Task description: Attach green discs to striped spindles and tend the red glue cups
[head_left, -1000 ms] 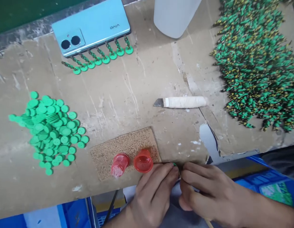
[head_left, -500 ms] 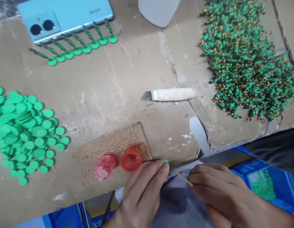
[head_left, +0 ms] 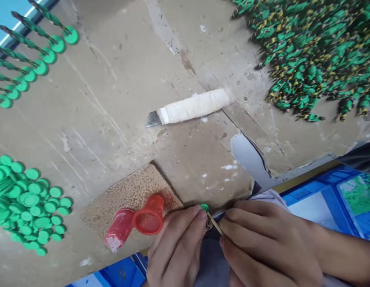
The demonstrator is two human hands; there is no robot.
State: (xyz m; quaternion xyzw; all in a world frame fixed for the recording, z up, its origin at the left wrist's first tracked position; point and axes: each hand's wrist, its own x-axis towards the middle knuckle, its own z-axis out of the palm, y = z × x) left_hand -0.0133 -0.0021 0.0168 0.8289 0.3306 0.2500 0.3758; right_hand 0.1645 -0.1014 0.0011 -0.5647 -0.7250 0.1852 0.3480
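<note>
Between my hands stands a thin wooden stick (head_left: 214,223) with a small green disc (head_left: 204,207) at its upper end. My right hand (head_left: 262,243) is shut on the stick's lower part. My left hand (head_left: 175,249) pinches up at the disc end, and a small dark piece shows by its fingertips. To the left of that hand, an orange-red cup (head_left: 149,215) and a red cup (head_left: 120,229) lie on their sides on a cork mat (head_left: 128,195).
A cloth-wrapped knife (head_left: 193,107) lies on the worn cardboard table top (head_left: 113,119). Loose green discs (head_left: 26,205) lie at the left, a heap of green-and-yellow pieces (head_left: 310,52) at the top right, and a row of finished sticks (head_left: 32,52) at the top left. A blue crate (head_left: 322,207) stands below the table edge.
The view has tilted and swung, so the table items sit further left and rotated. My hands have come closer together, and the stick with its green disc now shows between them.
</note>
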